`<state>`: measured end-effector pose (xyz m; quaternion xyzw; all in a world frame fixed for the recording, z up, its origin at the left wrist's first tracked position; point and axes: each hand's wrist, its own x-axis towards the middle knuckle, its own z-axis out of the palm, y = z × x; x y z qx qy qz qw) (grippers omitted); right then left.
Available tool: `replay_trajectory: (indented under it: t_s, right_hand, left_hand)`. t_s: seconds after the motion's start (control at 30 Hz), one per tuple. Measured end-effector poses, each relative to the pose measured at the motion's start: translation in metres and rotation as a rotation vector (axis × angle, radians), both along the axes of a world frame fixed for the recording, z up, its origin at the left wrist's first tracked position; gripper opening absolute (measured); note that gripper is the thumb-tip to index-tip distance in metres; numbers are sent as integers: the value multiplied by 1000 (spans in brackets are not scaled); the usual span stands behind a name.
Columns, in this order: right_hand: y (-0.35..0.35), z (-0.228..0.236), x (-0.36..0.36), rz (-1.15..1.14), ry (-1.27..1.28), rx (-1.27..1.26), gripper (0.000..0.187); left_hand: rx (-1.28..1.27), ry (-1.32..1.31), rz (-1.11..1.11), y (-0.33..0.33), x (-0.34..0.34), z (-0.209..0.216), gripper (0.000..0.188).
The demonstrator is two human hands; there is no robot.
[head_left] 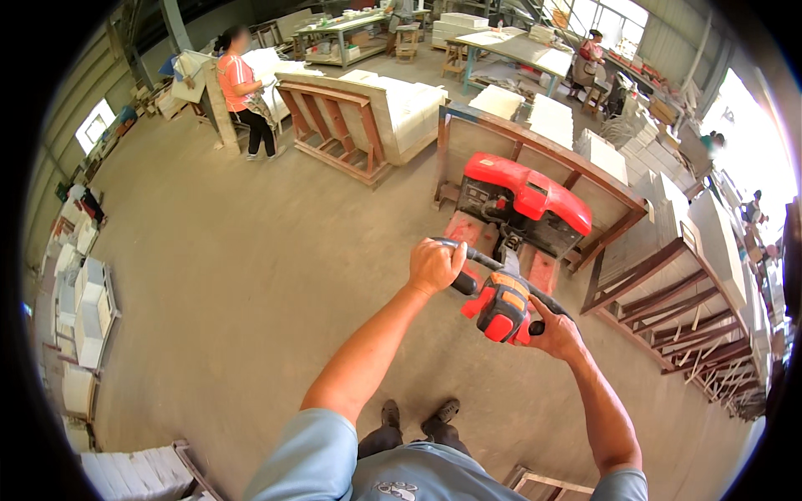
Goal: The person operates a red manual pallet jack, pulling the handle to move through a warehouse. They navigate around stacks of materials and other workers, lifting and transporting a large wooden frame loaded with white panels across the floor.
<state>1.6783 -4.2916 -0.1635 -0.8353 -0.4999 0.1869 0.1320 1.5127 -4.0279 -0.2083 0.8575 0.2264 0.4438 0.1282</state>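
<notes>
A red and black electric pallet truck [528,194] stands just ahead of me, its tiller reaching back toward my body. My left hand [438,265] is closed around the left side of the black looped handle [474,253]. On the other side, my right hand [558,334] wraps the right grip, with one digit stretched toward the controls. Between both hands sits the control head [505,307], grey and orange with red parts. Red forks [543,274] show in part at the truck's base; how far they reach under the wooden rack [541,132] is hidden.
Wooden racks of pale slabs stand ahead [334,125] and at right [668,292]. A person in an orange top [238,83] stands at far left; another sits near a worktable [522,52]. Stacked slabs [88,309] line the left side. Concrete floor [225,250] spreads between.
</notes>
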Motion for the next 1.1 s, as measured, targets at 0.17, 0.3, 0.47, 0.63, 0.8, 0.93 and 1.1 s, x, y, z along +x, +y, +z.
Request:
replay_trajectory:
  t_s: [0.17,0.3,0.47,0.63,0.8,0.93,1.1]
  right_hand:
    - [0,10,-20,-55,41,-53,101]
    - [3,11,-39,-59,14,-19,96]
    - [5,12,-56,-125,52,-45,76]
    - [14,19,-83,-102,46,-71,57]
    - [3,26,-76,-127,123,11,46]
    - [-11,10,-81,-77,122,70,38]
    - [0,39,-125,-223,296,-55,45]
  left_hand:
    - [-15,-44,-37,2,-10,0,44]
    - [-23,-20,-78,11,-21,-1,41]
    - [-35,-48,-75,12,-28,3,41]
    - [-42,-24,-64,28,-45,2,43]
    - [-80,-1,-34,20,-22,21,49]
    - [-129,53,14,10,-40,26,50]
    - [-119,15,-6,12,-59,18,50]
